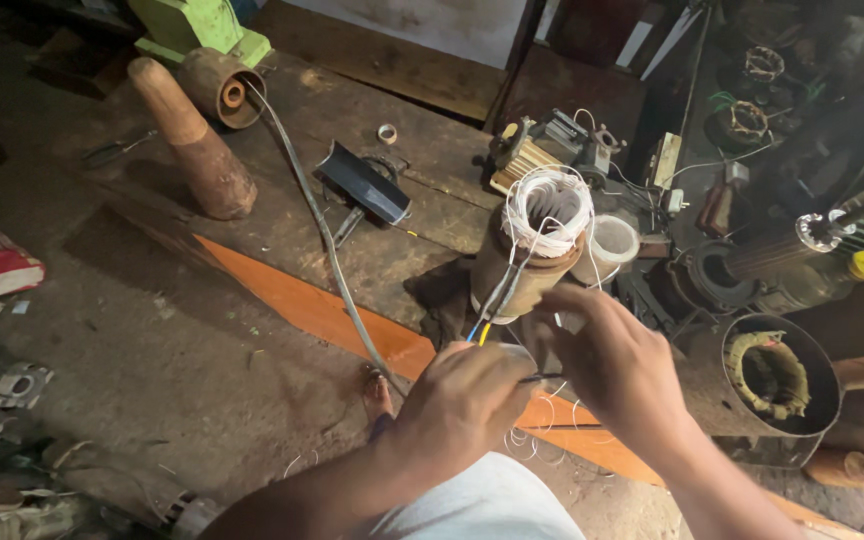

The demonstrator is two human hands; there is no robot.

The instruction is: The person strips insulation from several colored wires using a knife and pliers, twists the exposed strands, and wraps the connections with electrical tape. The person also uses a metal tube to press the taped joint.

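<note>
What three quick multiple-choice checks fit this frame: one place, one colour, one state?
1. Where is the rusty cylindrical motor stator with white windings?
A. Upright on the dark wooden workbench, just beyond both hands
B. Lying on the floor at far left
C. On top of the green machine

2. What colour is the flat strip along the bench's near edge?
A. Blue
B. Orange
C. White

3. What is the state of the hands?
A. Both resting flat and empty
B. Left hand and right hand raised close together, fingers pinching thin wires
C. One hand out of view

Answers:
1 A, it stands on end above the hands.
2 B, the strip is bright orange against the dark wood.
3 B, both hands meet beneath the stator, where coloured leads hang down.
</note>
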